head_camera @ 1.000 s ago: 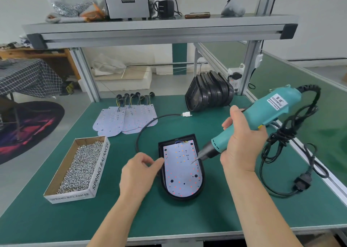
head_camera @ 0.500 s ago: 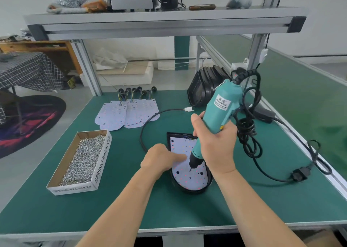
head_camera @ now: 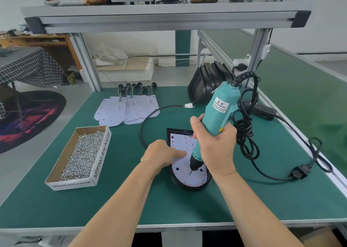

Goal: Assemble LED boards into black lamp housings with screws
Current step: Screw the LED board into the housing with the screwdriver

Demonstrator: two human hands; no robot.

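Swung upright since earlier, teal electric screwdriver point(head_camera: 218, 113) gripped in right hand point(head_camera: 216, 145) stood bit-down on white LED board point(head_camera: 178, 168) inside black lamp housing point(head_camera: 187, 188); left hand point(head_camera: 161, 155) pressed a straight forefinger on the board alongside.

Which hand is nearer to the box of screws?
Left. The left hand presses the board, right of the box; the right hand holds the screwdriver farther right.
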